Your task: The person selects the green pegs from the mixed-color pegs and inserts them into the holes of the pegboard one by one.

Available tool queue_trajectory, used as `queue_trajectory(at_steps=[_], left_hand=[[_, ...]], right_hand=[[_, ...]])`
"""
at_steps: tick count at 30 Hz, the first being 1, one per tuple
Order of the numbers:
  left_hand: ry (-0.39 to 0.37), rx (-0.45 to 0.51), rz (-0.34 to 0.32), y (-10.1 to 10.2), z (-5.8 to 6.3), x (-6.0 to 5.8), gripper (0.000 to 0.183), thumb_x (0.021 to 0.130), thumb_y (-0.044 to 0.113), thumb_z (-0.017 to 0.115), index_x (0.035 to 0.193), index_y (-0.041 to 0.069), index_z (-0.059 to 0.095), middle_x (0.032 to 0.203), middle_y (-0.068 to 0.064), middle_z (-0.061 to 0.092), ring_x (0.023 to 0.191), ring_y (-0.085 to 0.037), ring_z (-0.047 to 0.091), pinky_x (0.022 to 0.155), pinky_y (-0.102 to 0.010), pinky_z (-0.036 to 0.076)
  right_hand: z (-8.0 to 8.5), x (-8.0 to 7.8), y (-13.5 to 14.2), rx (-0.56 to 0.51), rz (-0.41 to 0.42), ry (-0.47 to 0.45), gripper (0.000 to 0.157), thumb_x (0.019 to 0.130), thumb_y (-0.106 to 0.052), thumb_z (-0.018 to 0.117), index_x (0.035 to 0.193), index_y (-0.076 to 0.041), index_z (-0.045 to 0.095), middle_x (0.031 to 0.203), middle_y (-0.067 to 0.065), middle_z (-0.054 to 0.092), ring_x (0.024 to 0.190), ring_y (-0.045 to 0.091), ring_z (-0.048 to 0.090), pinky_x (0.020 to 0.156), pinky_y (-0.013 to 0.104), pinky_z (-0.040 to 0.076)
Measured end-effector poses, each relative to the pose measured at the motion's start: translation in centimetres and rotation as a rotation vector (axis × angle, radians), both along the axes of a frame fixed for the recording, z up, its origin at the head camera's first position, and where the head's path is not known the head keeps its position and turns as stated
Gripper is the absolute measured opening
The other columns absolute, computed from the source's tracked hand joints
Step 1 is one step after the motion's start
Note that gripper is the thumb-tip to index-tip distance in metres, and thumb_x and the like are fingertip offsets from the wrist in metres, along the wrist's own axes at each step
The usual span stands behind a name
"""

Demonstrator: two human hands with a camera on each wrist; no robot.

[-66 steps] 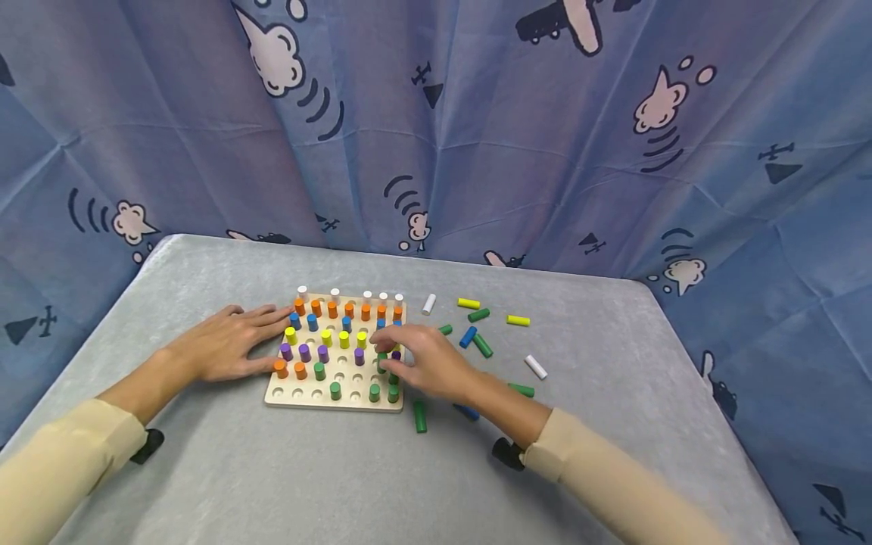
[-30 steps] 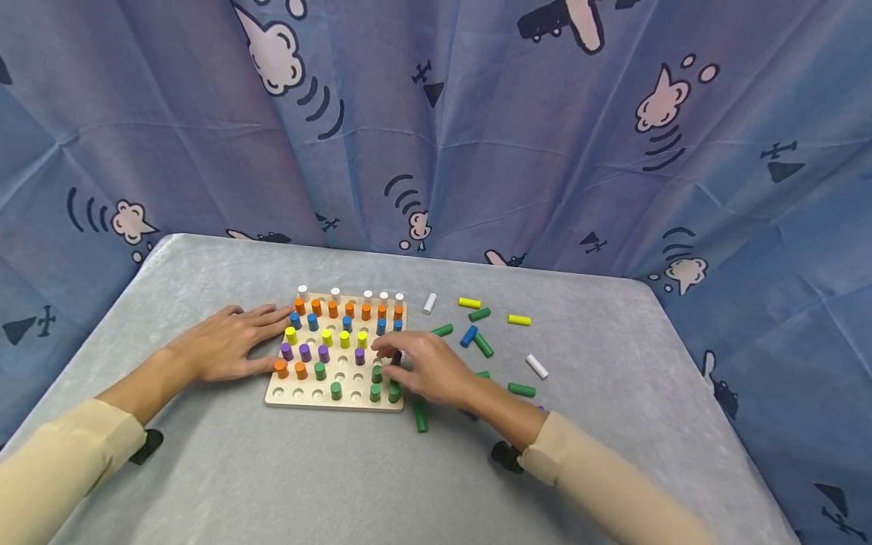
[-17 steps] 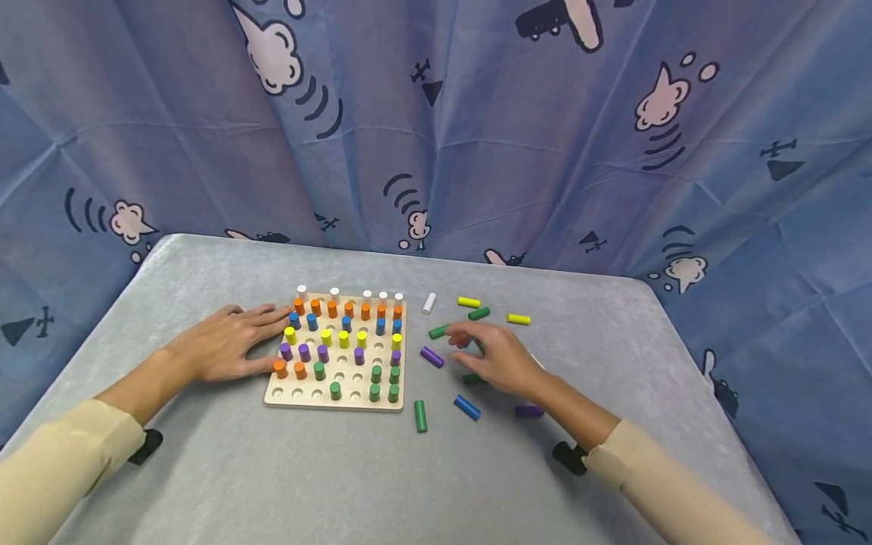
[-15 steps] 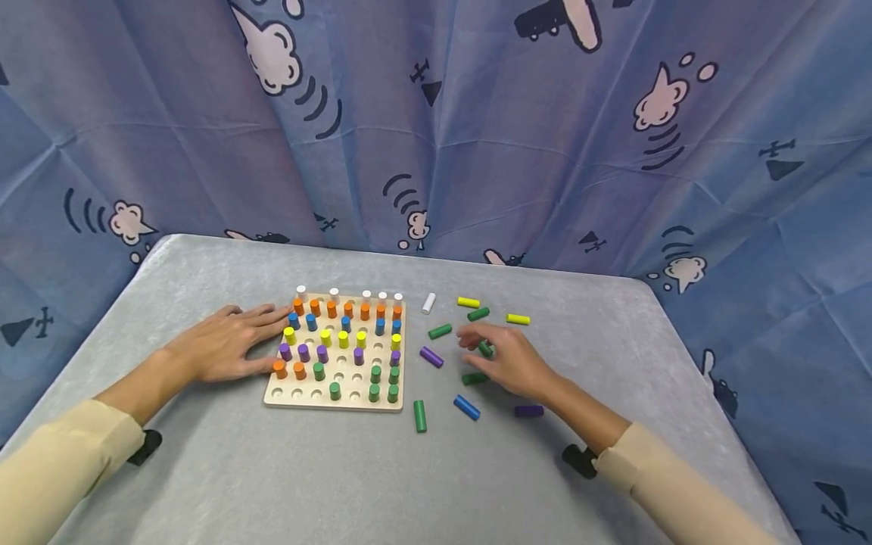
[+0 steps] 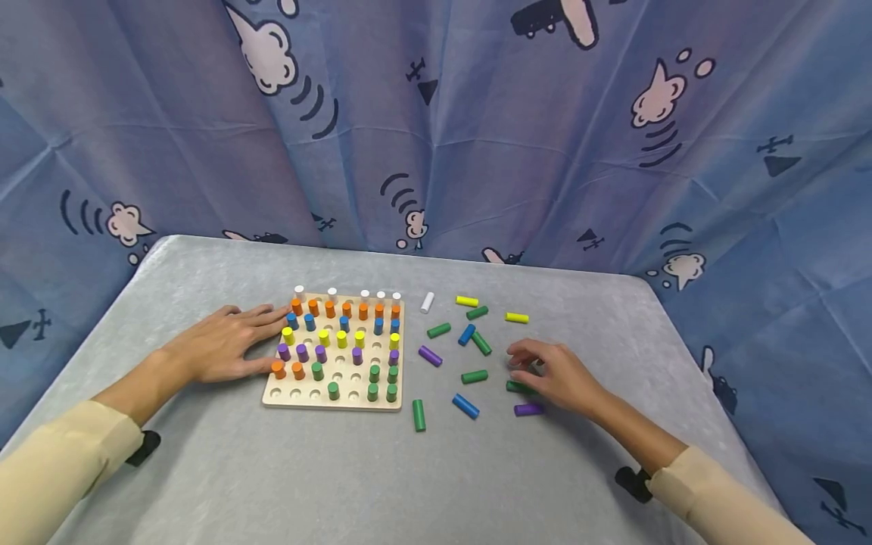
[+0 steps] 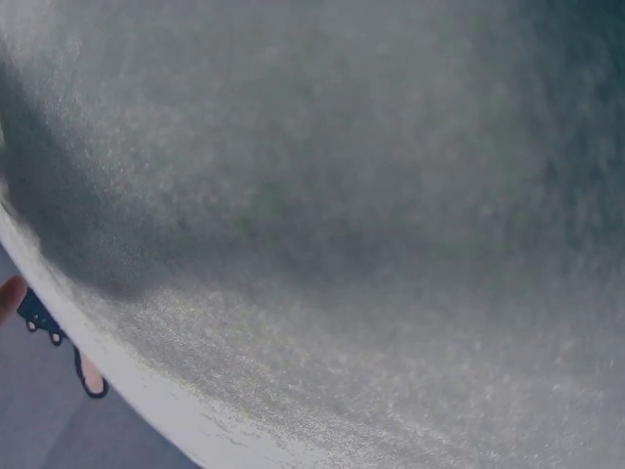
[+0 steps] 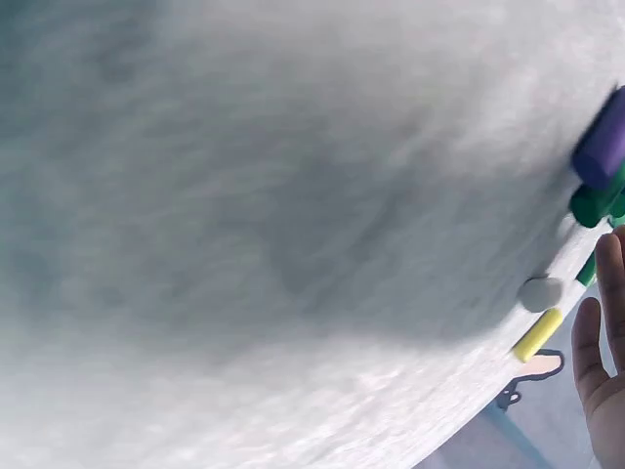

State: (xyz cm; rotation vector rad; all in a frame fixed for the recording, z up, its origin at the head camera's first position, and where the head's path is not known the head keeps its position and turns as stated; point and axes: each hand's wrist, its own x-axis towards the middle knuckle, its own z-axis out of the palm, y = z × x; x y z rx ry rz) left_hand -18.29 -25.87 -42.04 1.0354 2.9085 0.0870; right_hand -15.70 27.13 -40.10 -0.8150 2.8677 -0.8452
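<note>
A pale wooden pegboard [image 5: 309,403] carries rows of white, orange, blue, yellow, purple and green pegs. My left hand [image 5: 218,344] lies flat beside it, fingers spread, with fingertips and thumb at the board's left edge. On the right, my right hand [image 5: 555,375] hovers low over the loose pegs, thumb and fingers apart and slightly bent, nothing visible between them. Just under it, a green peg [image 5: 519,387] is partly covered, with a purple peg [image 5: 528,409] nearer me. In the right wrist view, the round end of a white peg [image 7: 540,293] shows near the fingers; the head view hides it.
Between board and right hand lie several loose pegs, among them a purple peg [image 5: 430,356], a blue peg [image 5: 466,406] and a green peg [image 5: 418,415]. Further back are a white peg [image 5: 427,303] and two yellow ones. A patterned curtain [image 5: 436,136] hangs behind the grey table [image 5: 306,484].
My right hand set a green peg into the board's lower right part, let go, and moved right across the loose pegs. My left hand has stayed at the board's edge.
</note>
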Motion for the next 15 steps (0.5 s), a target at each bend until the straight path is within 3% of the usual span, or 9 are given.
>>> queue_trajectory(at_steps=[8, 15], left_hand=[[-0.008, 0.003, 0.003, 0.1, 0.3, 0.1, 0.075, 0.096, 0.06, 0.051, 0.149, 0.006, 0.046, 0.158, -0.01, 0.037, 0.14, -0.038, 0.04, 0.1, -0.061, 0.039], [-0.015, 0.009, 0.001, 0.2, 0.3, 0.1, 0.075, 0.097, 0.06, 0.051, 0.149, 0.007, 0.045, 0.158, -0.01, 0.036, 0.14, -0.039, 0.039, 0.1, -0.062, 0.039]], right_hand=[[-0.6, 0.8, 1.5, -0.003, 0.017, -0.032, 0.031, 0.082, -0.01, 0.082, 0.11, -0.003, 0.07, 0.095, -0.001, 0.073, 0.082, 0.009, 0.066, 0.075, 0.035, 0.056], [-1.0, 1.3, 2.3, 0.006, 0.01, -0.075, 0.031, 0.083, -0.009, 0.081, 0.111, -0.005, 0.069, 0.097, -0.005, 0.073, 0.088, 0.011, 0.067, 0.079, 0.032, 0.056]])
